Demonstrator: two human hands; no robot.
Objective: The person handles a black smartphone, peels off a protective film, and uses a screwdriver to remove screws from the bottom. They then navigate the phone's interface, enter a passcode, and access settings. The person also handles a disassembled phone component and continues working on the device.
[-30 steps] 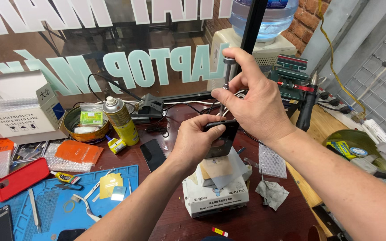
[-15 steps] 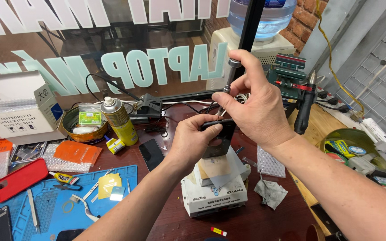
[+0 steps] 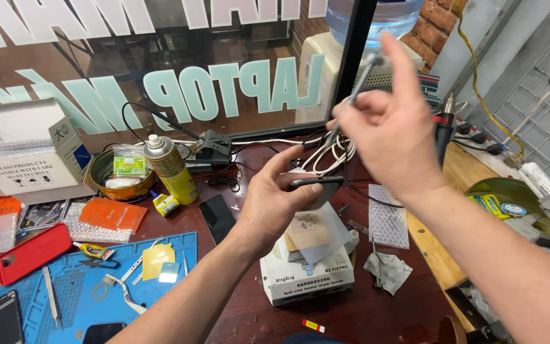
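free: bare tabletop | blocked: white box, cables

Right hand motion-blurred; phone mostly hidden by left hand.

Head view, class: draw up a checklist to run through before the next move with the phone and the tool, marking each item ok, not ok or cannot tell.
1. Left hand grips the dark phone: ok.
2. Right hand holds the thin metal tool: ok.
3. Tool tip touching the phone: not ok; it is raised above.
4. White machine sits below the phone: ok.
5. White cables clear of the phone: cannot tell.
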